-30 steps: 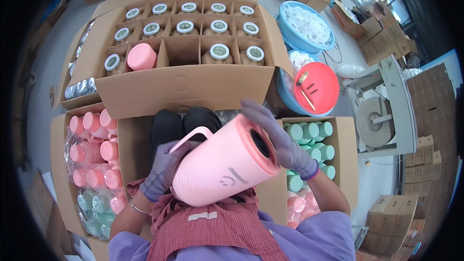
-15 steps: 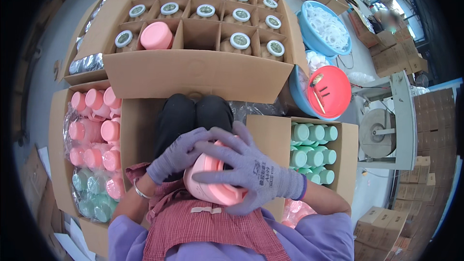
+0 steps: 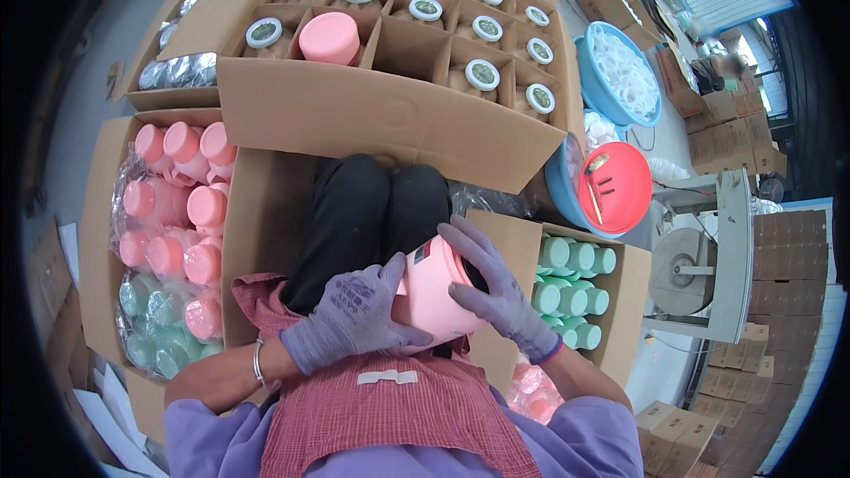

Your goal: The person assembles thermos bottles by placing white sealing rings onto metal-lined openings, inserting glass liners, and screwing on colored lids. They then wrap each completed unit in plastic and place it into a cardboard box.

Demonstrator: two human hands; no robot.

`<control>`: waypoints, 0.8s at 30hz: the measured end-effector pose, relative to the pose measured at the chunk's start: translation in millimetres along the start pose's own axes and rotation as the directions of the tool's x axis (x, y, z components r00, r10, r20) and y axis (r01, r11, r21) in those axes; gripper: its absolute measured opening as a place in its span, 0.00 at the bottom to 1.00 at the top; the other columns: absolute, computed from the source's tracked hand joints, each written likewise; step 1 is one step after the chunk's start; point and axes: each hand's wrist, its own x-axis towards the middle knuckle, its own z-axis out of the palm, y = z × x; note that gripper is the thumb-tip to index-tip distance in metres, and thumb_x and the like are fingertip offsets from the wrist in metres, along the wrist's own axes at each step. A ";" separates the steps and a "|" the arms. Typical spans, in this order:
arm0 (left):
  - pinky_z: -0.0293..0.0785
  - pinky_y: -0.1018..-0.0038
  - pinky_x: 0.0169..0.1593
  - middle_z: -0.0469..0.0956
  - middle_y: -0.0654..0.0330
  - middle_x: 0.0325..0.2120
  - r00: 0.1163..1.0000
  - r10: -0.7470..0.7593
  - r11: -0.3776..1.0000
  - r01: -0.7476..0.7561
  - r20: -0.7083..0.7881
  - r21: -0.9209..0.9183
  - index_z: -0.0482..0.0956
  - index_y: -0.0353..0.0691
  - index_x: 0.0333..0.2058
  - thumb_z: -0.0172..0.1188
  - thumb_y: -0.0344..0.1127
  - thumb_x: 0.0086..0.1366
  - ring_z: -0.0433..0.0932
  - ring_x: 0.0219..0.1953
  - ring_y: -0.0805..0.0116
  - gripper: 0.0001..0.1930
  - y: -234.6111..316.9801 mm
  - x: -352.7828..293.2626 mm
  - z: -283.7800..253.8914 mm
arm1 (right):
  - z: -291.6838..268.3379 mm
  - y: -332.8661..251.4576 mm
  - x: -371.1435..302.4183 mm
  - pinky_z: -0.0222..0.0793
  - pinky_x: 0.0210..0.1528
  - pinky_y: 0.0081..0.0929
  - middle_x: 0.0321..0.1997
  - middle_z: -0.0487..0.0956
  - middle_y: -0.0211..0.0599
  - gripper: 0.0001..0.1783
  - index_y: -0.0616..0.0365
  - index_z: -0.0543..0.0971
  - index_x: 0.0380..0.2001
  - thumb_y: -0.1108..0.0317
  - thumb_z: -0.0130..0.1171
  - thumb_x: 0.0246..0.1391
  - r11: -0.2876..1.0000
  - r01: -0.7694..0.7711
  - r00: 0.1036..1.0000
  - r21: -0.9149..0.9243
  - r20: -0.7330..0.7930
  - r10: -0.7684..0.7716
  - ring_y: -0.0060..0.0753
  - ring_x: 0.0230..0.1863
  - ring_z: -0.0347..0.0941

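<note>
A pink plastic jug (image 3: pixel 436 301) lies tilted above my lap, with a dark label patch on its upper side. My left hand (image 3: pixel 359 314), in a grey-purple work glove, is closed around the jug's left side, its thumb along the underside. My gloved right hand (image 3: pixel 500 288) grips the jug's right end, fingers over the top and thumb across the rim. A dark area shows between that thumb and fingers; whether it is the jug's opening I cannot tell. The jug's far side is hidden.
Ahead stands a divided carton (image 3: pixel 381 124) of jars with white-rimmed lids and one pink-topped container (image 3: pixel 329 38). Pink jugs (image 3: pixel 206 208) in plastic fill a box at left; green containers (image 3: pixel 571 301) another at right. Beyond are blue basins (image 3: pixel 620 75) and a red basin (image 3: pixel 615 190).
The jug has turned and moved slightly right, showing its side and label. My left hand has shifted to its left side, my right hand to its right end. The view has swung a little.
</note>
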 end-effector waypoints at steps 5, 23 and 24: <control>0.77 0.65 0.46 0.81 0.45 0.40 0.999 0.012 0.970 -0.001 0.046 -0.245 0.67 0.30 0.58 0.75 0.56 0.47 0.83 0.41 0.52 0.47 -19.7 4.1 -12.0 | -1.8 -5.2 17.7 0.47 0.73 0.46 0.73 0.55 0.56 0.43 0.49 0.65 0.68 0.48 0.63 0.50 0.998 -0.055 0.998 0.021 0.035 0.054 0.60 0.74 0.49; 0.78 0.62 0.49 0.80 0.45 0.44 0.981 -0.189 0.966 0.180 -0.033 -0.187 0.63 0.30 0.61 0.80 0.52 0.38 0.82 0.46 0.48 0.55 -20.7 -25.2 -0.2 | 2.6 -3.6 40.3 0.53 0.63 0.55 0.68 0.65 0.42 0.34 0.38 0.75 0.58 0.55 0.68 0.43 0.816 0.549 0.834 -0.183 0.185 -0.519 0.56 0.68 0.58; 0.77 0.63 0.51 0.80 0.45 0.46 0.986 -0.169 0.954 0.163 -0.003 -0.252 0.63 0.29 0.61 0.79 0.51 0.39 0.81 0.49 0.50 0.54 -26.9 -17.8 -3.8 | -0.1 -5.0 44.3 0.54 0.64 0.55 0.66 0.67 0.42 0.32 0.40 0.76 0.57 0.55 0.67 0.44 0.828 0.535 0.845 -0.169 0.130 -0.519 0.55 0.67 0.60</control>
